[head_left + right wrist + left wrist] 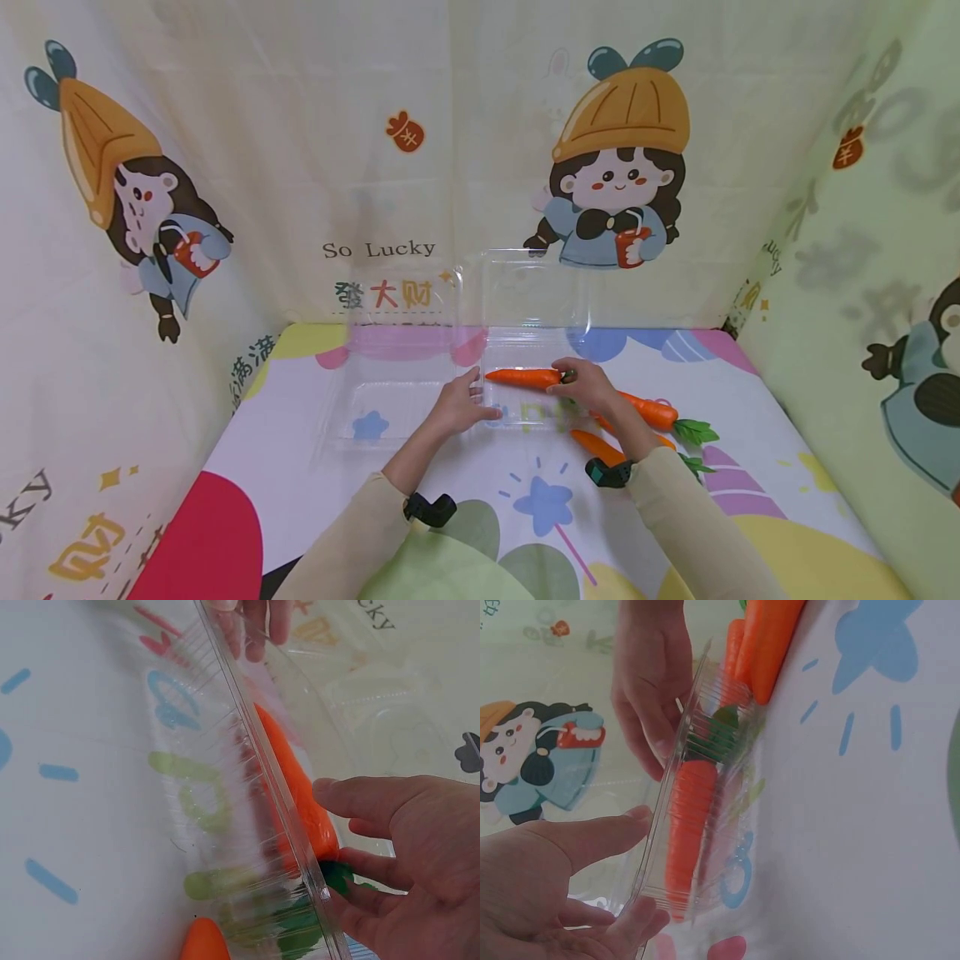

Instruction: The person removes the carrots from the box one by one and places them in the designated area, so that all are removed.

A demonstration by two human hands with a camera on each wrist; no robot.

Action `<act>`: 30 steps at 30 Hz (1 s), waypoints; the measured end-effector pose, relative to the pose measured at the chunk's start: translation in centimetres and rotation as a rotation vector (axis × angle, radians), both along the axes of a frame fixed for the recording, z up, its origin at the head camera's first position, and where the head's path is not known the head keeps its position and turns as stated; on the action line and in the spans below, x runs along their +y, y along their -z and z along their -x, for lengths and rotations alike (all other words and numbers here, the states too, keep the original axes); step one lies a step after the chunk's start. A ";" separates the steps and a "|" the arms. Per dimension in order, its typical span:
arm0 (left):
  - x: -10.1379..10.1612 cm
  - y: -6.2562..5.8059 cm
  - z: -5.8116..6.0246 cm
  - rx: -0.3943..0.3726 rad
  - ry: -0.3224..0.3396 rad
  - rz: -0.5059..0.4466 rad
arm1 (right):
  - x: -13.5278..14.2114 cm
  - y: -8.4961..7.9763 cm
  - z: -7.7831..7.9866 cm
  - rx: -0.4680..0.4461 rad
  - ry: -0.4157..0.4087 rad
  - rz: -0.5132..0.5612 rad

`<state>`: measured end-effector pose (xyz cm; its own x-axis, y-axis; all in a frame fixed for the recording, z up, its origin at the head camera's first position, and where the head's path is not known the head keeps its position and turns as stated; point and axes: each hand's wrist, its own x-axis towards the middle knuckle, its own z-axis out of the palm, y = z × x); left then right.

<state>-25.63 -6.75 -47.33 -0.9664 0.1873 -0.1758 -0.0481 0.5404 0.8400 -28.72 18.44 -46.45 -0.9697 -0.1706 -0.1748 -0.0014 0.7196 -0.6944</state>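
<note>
In the head view a clear plastic box (pixel 525 425) stands on the table with its lid (pixel 536 287) raised behind. An orange carrot (pixel 521 379) with a green top lies inside, tip to the left. My left hand (pixel 455 404) is at the box's front left corner, thumb and fingers spread and touching the rim. Over the carrot's leafy end is my right hand (pixel 588 385). In the right wrist view its thumb (pixel 360 793) and fingers are spread apart beside the carrot (pixel 296 787). In the left wrist view the carrot (pixel 690 825) rests along the box wall.
A second clear box (pixel 337 400), also with its lid up, stands to the left. Several more carrots (pixel 656 412) with green leaves lie right of the box, partly under the right forearm. Patterned cloth walls (pixel 457 183) rise behind and beside the table.
</note>
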 end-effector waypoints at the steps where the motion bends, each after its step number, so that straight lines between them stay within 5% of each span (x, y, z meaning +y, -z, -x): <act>1: 0.0 0.0 0.0 -0.002 -0.001 0.000 | 0.0 0.0 0.0 -0.001 0.001 -0.003; 30: 0.0 0.0 -0.1 0.001 -0.004 -0.005 | -0.7 0.5 0.1 -0.067 0.010 -0.095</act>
